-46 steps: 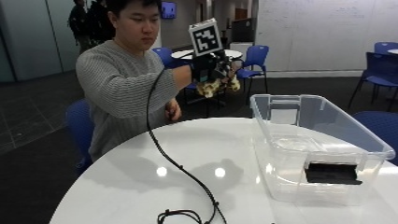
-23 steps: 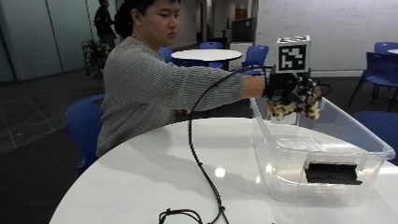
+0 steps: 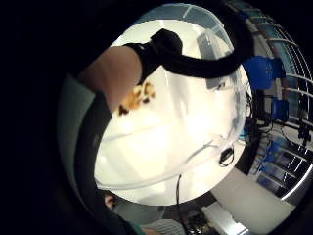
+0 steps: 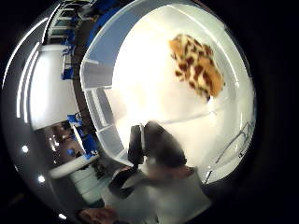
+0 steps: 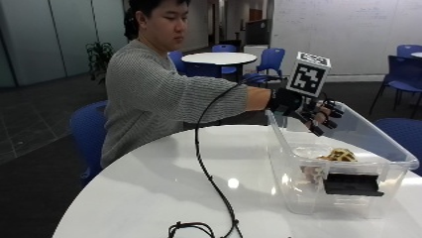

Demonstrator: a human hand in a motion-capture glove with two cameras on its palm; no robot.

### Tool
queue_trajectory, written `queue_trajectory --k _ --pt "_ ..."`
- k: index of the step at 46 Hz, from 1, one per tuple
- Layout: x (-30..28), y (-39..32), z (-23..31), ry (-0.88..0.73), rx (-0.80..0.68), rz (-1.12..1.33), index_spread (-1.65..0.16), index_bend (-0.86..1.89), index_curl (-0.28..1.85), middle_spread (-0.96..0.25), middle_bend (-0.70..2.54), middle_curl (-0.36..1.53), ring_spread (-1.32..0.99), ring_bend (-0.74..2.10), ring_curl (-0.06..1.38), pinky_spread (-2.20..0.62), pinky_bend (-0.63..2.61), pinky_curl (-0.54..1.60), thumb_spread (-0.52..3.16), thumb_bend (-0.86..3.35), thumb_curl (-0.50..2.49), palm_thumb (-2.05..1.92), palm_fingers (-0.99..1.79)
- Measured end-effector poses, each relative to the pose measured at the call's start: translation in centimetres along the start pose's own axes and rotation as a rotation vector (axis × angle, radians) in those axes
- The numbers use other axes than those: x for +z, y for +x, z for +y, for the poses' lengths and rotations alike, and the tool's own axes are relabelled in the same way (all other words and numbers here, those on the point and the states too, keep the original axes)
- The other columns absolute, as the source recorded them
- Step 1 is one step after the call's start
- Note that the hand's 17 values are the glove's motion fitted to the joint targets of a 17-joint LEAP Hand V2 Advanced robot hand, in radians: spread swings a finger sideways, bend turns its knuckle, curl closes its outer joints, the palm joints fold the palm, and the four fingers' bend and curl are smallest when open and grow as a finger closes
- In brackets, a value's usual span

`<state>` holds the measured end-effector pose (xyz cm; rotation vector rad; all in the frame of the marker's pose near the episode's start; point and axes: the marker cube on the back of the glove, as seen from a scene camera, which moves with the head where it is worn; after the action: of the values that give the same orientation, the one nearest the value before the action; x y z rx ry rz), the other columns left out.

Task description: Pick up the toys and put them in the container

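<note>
I see my black-gloved right hand [image 5: 310, 111] hovering above the near end of the clear plastic storage container [image 5: 389, 148], fingers spread and holding nothing. The leopard-spotted yellow-and-brown plush toy [image 5: 338, 155] lies on the container's floor, well below the rim, apart from the hand. The container stands at the right side of the round white table [image 5: 151, 188], whose left side has open surface.

Office cafeteria: round tables [image 5: 218, 58], blue chairs [image 5: 272, 59].

White round table [image 5: 158, 183], blue chairs [image 5: 272, 60]
</note>
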<state>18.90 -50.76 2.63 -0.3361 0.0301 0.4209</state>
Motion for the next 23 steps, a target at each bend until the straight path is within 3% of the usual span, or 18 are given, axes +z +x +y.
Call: queue_trajectory --k 8,16,23 --pt "-1.4 0.9 6.4 0.091 -0.112 -0.082 -0.35 0.09 0.4 -0.14 0.14 0.38 -0.12 0.47 0.39 0.02 1.13 0.41 1.24 -0.03 0.62 -0.02 -0.26" --pt "-2.0 7.9 19.2 0.216 -0.262 -0.069 -0.35 0.11 0.35 -0.15 0.16 0.36 -0.09 0.4 0.36 0.04 1.0 0.36 1.3 -0.03 0.52 -0.03 -0.21" --pt "-0.1 14.6 28.3 0.325 -0.148 0.034 -0.36 0.15 0.34 -0.15 0.17 0.36 -0.08 0.31 0.34 0.05 0.9 0.33 1.32 -0.03 0.45 -0.04 -0.15"
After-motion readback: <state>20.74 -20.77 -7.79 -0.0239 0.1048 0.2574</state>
